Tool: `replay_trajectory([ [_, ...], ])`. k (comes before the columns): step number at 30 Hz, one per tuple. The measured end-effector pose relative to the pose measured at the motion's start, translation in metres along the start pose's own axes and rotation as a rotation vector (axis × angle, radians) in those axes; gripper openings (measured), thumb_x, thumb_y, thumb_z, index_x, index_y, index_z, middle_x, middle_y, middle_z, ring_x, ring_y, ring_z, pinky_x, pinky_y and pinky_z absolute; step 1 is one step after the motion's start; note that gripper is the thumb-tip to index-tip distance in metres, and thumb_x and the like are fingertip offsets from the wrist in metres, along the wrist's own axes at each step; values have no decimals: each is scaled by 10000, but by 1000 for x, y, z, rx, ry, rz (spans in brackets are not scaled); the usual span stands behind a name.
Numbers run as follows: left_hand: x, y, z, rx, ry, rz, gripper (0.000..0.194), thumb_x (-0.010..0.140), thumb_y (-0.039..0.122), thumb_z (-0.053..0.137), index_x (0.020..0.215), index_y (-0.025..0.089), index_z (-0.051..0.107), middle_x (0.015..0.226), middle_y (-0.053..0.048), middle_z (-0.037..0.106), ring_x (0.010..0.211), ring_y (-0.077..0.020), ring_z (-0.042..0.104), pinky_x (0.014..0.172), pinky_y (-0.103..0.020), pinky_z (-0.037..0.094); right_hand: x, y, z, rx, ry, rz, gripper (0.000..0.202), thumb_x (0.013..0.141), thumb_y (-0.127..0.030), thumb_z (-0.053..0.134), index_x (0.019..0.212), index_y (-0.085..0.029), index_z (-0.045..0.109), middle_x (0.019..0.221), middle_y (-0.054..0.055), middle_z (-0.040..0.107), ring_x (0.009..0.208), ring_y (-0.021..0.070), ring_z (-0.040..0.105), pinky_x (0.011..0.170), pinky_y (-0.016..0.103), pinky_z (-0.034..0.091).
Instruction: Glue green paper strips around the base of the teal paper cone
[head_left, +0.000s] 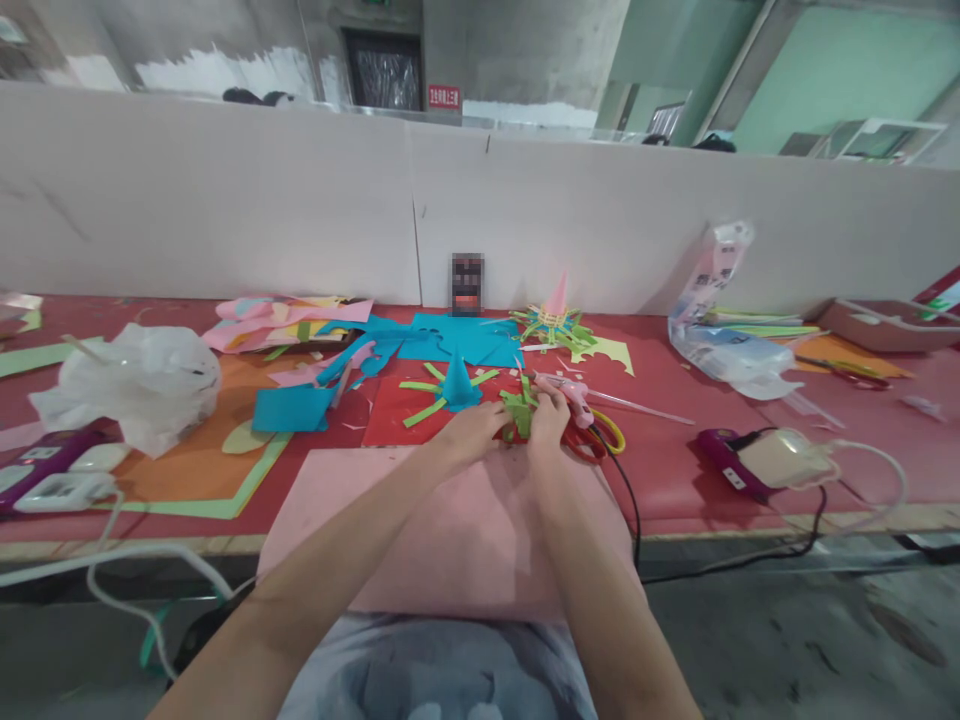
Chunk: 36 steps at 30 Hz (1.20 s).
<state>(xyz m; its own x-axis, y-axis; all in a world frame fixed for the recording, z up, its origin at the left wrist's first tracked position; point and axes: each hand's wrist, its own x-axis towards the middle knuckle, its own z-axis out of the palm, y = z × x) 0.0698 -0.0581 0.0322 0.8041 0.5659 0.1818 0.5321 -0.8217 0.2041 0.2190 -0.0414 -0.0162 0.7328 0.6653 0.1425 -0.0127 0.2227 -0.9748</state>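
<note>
The green paper piece (516, 414) is positioned between the two hands, above the near edge of the red sheet (386, 408). The right hand (551, 414) grasps the green paper piece at its right side with bent fingers. The left hand (487, 424) meets the same piece at its left side with the fingertips; whether these fingers are closed on it cannot be determined. The pink glue gun (574, 396) lies just beside the right hand, on the side away from the left hand, with its black cord (632, 500) running toward the near table edge. The scissors (616, 432), with red and yellow handles, are situated to the right of the grip, near the glue gun. The blue cone (458, 384) stands upright beyond the left hand, with light green strips (426, 410) extending outward from its base. Farther beyond the grip, the blue sheet (487, 343) lies flat on the red table surface (652, 460); to its right stands the pink cone (556, 302), encircled at the base by multicoloured strips. The pink board (457, 540) is located on the near side of the grip, below both forearms.
</note>
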Motion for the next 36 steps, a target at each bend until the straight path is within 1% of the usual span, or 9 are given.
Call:
replay_trajectory([
  [3, -1, -4, 4, -18, 7, -5, 184, 839, 218, 522, 977, 180, 638, 1005, -69, 609, 962, -199, 576, 762, -281, 459, -1, -3, -1, -51, -7, -52, 291, 707, -283, 400, 898, -158, 579, 887, 78, 655, 809, 177, 614, 658, 286, 497],
  [6, -4, -5, 8, -77, 42, -37, 168, 865, 213, 496, 919, 187, 653, 1010, -51, 617, 972, -173, 575, 797, -261, 453, -5, -14, -4, -165, 3, -228, 251, 732, -236, 406, 874, -166, 601, 894, 71, 648, 852, 177, 591, 746, 306, 482],
  [9, -7, -6, 12, -96, 88, -50, 188, 842, 283, 559, 967, 177, 650, 1029, -64, 617, 973, -190, 568, 808, -282, 457, -5, -24, -11, -382, -96, -446, 255, 748, -180, 414, 866, -181, 640, 946, 74, 628, 889, 178, 560, 832, 328, 448],
  [11, -8, -6, 14, -76, 102, -31, 252, 826, 314, 585, 1020, 168, 649, 1040, -78, 610, 966, -202, 562, 815, -304, 456, -1, -27, -17, -540, -187, -516, 253, 757, -162, 436, 872, -190, 659, 971, 80, 616, 918, 188, 546, 851, 339, 435],
  [14, -8, -5, 17, -43, 116, -3, 267, 839, 320, 567, 1045, 181, 666, 1032, -81, 605, 960, -205, 555, 826, -321, 450, 5, -22, -25, -718, -308, -506, 165, 745, -169, 520, 805, -193, 672, 981, 84, 609, 938, 205, 545, 845, 341, 431],
  [17, -8, -4, 19, -50, 143, -20, 250, 867, 328, 522, 1005, 204, 691, 985, -71, 610, 927, -190, 562, 825, -320, 450, 8, -14, -29, -815, -362, -464, 114, 740, -199, 574, 795, -195, 675, 934, 73, 589, 833, 187, 562, 783, 320, 443],
  [22, -9, -4, 19, -74, 153, -25, 246, 877, 331, 509, 997, 210, 686, 1053, -67, 627, 966, -187, 572, 846, -313, 444, 8, -4, -32, -821, -367, -428, 113, 707, -263, 638, 802, -205, 655, 905, 40, 540, 717, 150, 527, 701, 290, 444],
  [29, -11, -3, 20, -33, 98, 16, 346, 927, 307, 412, 1235, 226, 548, 1259, -51, 598, 1206, -191, 494, 963, -339, 379, 16, 1, -36, -811, -397, -435, 134, 660, -280, 687, 718, -188, 608, 870, 24, 504, 728, 153, 504, 734, 312, 441],
  [36, -10, -2, 20, -2, 116, -20, 353, 908, 326, 448, 1219, 200, 555, 1262, -70, 596, 1176, -203, 526, 952, -345, 396, 11, -7, -36, -867, -383, -413, 137, 703, -294, 663, 727, -200, 567, 851, 17, 553, 727, 154, 517, 676, 284, 411],
])
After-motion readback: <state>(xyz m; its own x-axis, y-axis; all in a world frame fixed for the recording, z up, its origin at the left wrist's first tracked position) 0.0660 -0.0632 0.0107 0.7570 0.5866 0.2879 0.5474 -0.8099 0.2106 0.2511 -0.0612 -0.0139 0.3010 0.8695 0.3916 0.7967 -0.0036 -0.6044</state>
